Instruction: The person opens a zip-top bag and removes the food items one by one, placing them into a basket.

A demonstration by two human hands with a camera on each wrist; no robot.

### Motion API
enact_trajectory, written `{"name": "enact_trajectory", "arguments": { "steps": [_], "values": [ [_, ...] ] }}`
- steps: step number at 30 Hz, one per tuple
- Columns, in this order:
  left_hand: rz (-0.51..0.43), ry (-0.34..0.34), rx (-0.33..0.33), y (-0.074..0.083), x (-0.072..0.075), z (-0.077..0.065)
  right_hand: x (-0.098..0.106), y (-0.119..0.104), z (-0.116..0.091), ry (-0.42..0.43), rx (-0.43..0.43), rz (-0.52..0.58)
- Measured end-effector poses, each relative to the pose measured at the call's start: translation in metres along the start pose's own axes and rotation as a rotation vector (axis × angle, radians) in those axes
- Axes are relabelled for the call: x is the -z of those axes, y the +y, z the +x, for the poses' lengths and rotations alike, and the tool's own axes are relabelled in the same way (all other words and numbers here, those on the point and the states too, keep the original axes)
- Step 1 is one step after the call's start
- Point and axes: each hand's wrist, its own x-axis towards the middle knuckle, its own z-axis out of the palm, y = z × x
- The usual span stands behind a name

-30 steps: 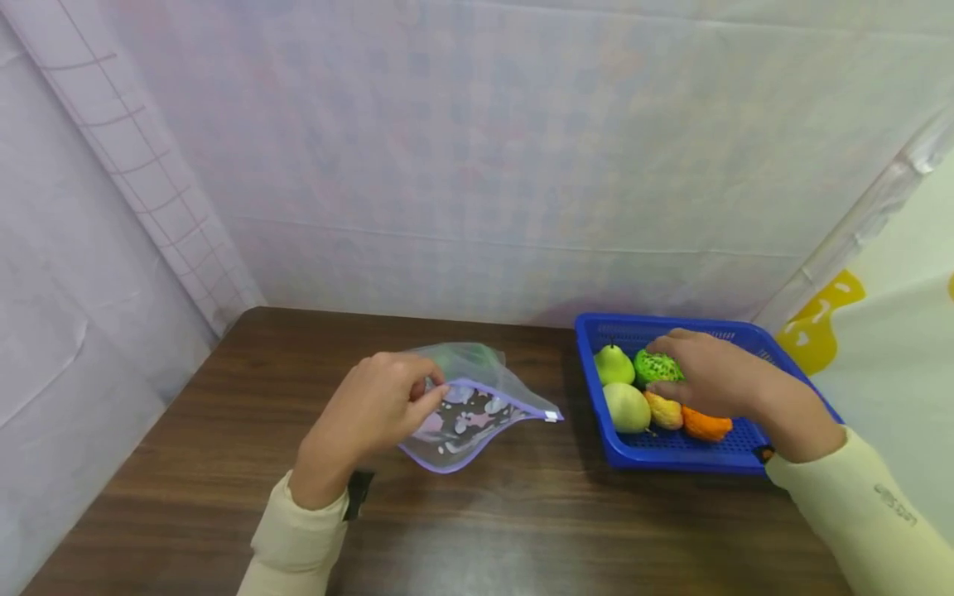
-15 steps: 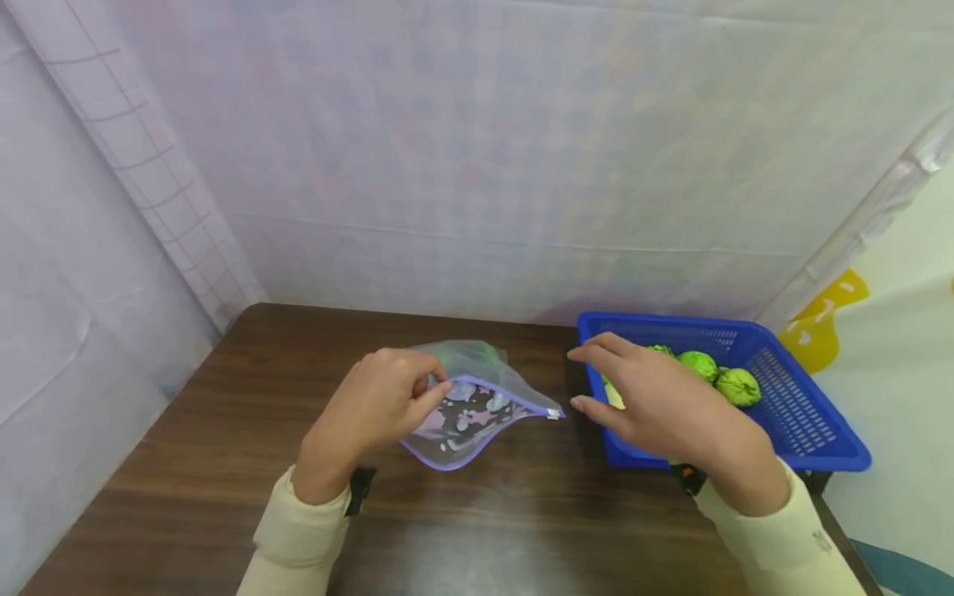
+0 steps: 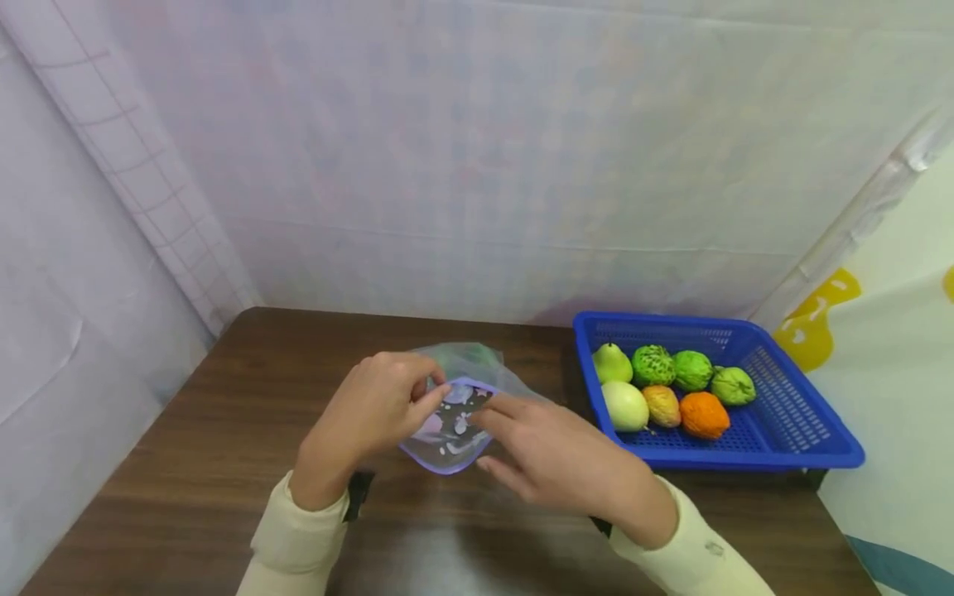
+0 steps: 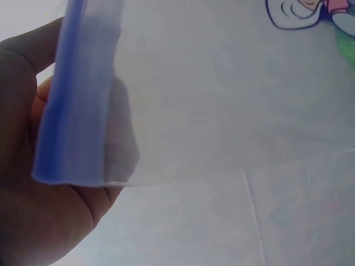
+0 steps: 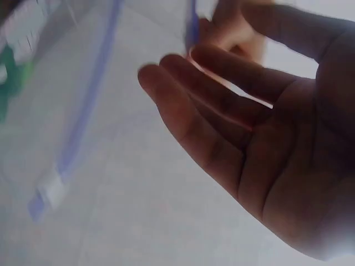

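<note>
My left hand (image 3: 373, 406) pinches the purple-edged rim of a clear zip bag (image 3: 456, 439), which has pink and white printed figures. In the left wrist view, the thumb and fingers hold the end of the bag's blue-purple zip strip (image 4: 69, 111). My right hand (image 3: 570, 455) is over the right side of the bag's gaping mouth. Its fingers (image 5: 205, 133) are loosely bent with nothing between them. Beyond the fingertips, the right wrist view shows the white slider (image 5: 52, 188) on the strip. The head view has that slider hidden behind the right hand.
To the right, a blue basket (image 3: 820, 439) holds a green pear (image 3: 613, 364), a pale round fruit (image 3: 626, 406), an orange wrinkled fruit (image 3: 704, 415), a yellow one (image 3: 662, 406) and several green ones. A white curtain (image 3: 477, 165) hangs behind the brown table (image 3: 246, 397).
My right hand has moved left from over the basket to the bag's mouth, uncovering the fruit. The left hand and its grip on the bag have stayed in place.
</note>
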Motion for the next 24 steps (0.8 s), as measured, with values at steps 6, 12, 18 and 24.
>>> {"name": "enact_trajectory", "arguments": {
  "steps": [6, 12, 18, 24],
  "values": [
    [0.005, 0.013, -0.003, 0.001, -0.001, -0.001, -0.037, -0.006, 0.027, 0.003, 0.014, -0.136],
    [-0.016, 0.013, -0.01, 0.004, -0.002, -0.001, -0.062, -0.006, 0.05, -0.08, -0.07, -0.233],
    [-0.01, 0.026, -0.024, 0.003, -0.004, -0.001, -0.077, -0.001, 0.072, -0.149, -0.233, -0.196],
    [-0.008, 0.024, -0.026, 0.004, -0.005, -0.001, -0.084, 0.002, 0.093, -0.282, -0.289, -0.158]
  ]
}}
